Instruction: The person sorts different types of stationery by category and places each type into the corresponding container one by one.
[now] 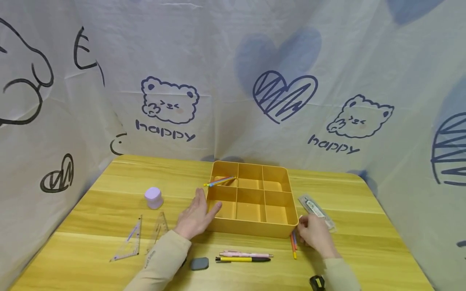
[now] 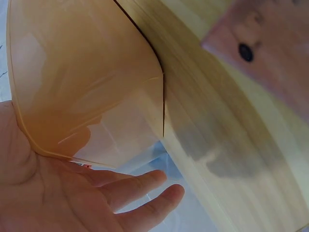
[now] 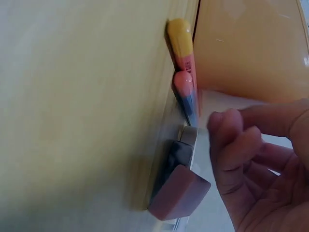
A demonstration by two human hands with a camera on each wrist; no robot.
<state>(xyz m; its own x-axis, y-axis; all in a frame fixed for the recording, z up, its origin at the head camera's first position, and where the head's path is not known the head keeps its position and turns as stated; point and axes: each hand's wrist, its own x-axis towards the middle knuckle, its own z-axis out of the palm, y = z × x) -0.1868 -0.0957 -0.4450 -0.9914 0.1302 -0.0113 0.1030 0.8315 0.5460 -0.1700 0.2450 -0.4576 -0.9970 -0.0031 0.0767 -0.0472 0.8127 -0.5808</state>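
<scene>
A yellow organizer box (image 1: 251,228) with several compartments stands mid-table. Thin coloured sticks (image 1: 222,181) lean in its back left compartment, their tips over the left rim. My left hand (image 1: 194,216) rests at the box's left wall, fingers extended outside and thumb over the rim; the left wrist view shows the palm beside the box wall (image 2: 82,82). At the front right corner is my right hand (image 1: 316,232), its fingers curled in towards the thumb and nothing visible between them. Coloured sticks with rounded ends (image 3: 182,46) lie on the table beside that corner, partly covered by the hand.
A clear packet (image 1: 314,208) lies right of the box. In front are a pink pen (image 1: 245,254), a yellow and black pen (image 1: 242,259) and a grey eraser (image 1: 200,264). To the left are two set squares (image 1: 129,242) and a lilac container (image 1: 154,198). A brownish block (image 3: 178,193) shows beyond the sticks.
</scene>
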